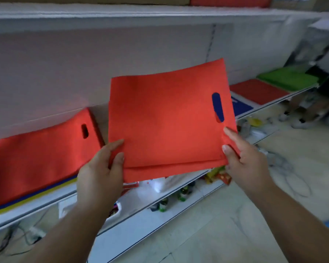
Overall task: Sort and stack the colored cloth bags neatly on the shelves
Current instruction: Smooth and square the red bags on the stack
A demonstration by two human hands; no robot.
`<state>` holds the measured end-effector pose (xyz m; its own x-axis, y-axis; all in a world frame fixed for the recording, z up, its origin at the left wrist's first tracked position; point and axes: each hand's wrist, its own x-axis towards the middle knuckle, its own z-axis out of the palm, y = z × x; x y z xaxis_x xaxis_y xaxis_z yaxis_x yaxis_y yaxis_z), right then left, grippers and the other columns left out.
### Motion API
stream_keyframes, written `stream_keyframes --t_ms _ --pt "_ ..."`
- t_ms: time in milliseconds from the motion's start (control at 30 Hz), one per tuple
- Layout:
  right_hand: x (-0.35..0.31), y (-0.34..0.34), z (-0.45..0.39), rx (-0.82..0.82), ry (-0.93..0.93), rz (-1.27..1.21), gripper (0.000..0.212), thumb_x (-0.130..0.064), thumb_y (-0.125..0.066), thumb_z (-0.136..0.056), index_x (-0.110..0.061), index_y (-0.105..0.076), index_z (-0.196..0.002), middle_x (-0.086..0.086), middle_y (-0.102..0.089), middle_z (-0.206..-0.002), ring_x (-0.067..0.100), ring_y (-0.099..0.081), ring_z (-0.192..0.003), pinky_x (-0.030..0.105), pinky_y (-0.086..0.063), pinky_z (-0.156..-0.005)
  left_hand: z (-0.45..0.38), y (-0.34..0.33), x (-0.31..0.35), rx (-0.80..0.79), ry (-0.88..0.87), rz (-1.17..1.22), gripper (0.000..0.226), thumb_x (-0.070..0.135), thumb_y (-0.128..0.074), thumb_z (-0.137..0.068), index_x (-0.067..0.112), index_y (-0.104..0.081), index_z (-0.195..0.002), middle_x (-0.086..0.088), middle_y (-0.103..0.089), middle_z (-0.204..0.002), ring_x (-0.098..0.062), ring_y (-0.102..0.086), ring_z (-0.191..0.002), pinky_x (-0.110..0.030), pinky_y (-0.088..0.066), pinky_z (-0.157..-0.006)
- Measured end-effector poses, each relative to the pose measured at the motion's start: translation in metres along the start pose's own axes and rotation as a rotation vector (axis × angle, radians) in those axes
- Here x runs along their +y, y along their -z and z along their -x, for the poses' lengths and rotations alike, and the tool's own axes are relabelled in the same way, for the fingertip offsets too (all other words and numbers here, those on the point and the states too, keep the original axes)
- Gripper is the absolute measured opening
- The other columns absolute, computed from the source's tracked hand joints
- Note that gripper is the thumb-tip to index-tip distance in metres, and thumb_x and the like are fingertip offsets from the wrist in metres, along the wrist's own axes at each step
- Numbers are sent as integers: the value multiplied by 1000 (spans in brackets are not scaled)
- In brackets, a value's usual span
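1. The left hand [100,171] grasps the red bag [169,118] at its lower left corner, thumb on the front and fingers curled behind.
2. The right hand [243,160] pinches the same bag at its lower right corner, thumb and forefinger on the front edge. The bag is held flat in the air in front of the shelf [51,204], with its handle slot [217,107] at about 3 o'clock on the bag.
3. The bag's lower edge hangs over the shelf's front lip; bare white shelf shows just below it.
4. At 9 o'clock from the bag, a stack of red bags [40,158] lies on the shelf over blue and yellow bags [32,198], close to the left hand.
5. At 3 o'clock, past the held bag, a blue bag [241,107] lies flat.
6. Farther toward 2 o'clock lie another red pile [258,91] and then a green pile [289,79].
7. Small bottles [163,205] stand on the lower shelf beneath.
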<state>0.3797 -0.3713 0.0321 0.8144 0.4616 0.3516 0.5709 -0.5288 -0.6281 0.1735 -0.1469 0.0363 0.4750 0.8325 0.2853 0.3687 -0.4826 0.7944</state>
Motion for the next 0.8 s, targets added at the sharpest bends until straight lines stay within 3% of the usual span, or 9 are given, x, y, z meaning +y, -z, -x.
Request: stream_keyframes --t_ms 67,167,233,300,333,400,600,700,800 --pt "38 46 -13 67 -53 11 44 -30 -54 -98 -37 -49 -141 -8 -64 -124 12 -63 -107 26 -45 -93 -5 -52 40 -61 -42 51 30 27 -61 -93 43 -63 -119 13 -68 -91 -3 -64 -72 -18 -47 -63" --pt "87 102 -33 142 -104 57 44 -29 -54 -98 -36 -48 -141 1 -68 -121 7 -61 -99 22 -43 -84 -12 -120 93 -97 -116 94 32 27 -60 -94 41 -63 -122 14 -65 -98 -11 -62 -85 -25 -46 -75" --pt "121 125 -45 191 -113 61 44 -29 -54 -98 -35 -48 -141 -5 -65 -124 -5 -54 -98 15 -41 -84 -18 -161 122 -114 -173 101 33 24 -60 -94 40 -63 -122 10 -68 -97 -14 -62 -83 -28 -46 -72" --pt "157 138 -59 218 -155 8 44 -31 -54 -98 -40 -47 -140 -14 -61 -123 1 -60 -103 27 -51 -91 -28 -202 143 -140 -222 96 32 24 -59 -94 39 -63 -122 6 -71 -102 -16 -64 -83 -30 -48 -70" --pt "174 142 -68 230 -183 -4 44 -33 -53 -98 -43 -45 -140 -15 -62 -120 8 -65 -99 37 -55 -88 -33 -222 152 -156 -238 102 31 25 -59 -95 40 -63 -122 5 -71 -102 -17 -65 -82 -32 -49 -69" --pt "204 152 -86 262 -227 13 44 -35 -52 -98 -44 -44 -140 -7 -68 -111 14 -68 -86 43 -57 -81 -46 -264 169 -190 -247 138 30 28 -57 -96 42 -62 -121 4 -71 -98 -17 -65 -77 -34 -51 -69" --pt "286 201 -151 321 -328 88 44 -36 -53 -97 -43 -46 -140 -3 -65 -128 18 -67 -99 37 -53 -90 -75 -382 239 -318 -265 145 31 31 -53 -97 42 -60 -125 19 -62 -96 -4 -60 -73 -30 -51 -66" --pt "329 229 -179 330 -365 105 44 -37 -53 -97 -42 -46 -140 -1 -66 -125 18 -67 -96 37 -53 -88 -84 -434 277 -370 -266 130 31 32 -52 -97 43 -58 -126 23 -60 -92 -4 -60 -74 -31 -52 -64" --pt "377 244 -207 319 -356 110 44 -36 -53 -97 -39 -48 -140 1 -69 -119 18 -68 -89 31 -53 -83 -88 -482 303 -383 -258 128 31 33 -53 -97 41 -59 -127 28 -54 -83 -5 -60 -76 -36 -55 -71"
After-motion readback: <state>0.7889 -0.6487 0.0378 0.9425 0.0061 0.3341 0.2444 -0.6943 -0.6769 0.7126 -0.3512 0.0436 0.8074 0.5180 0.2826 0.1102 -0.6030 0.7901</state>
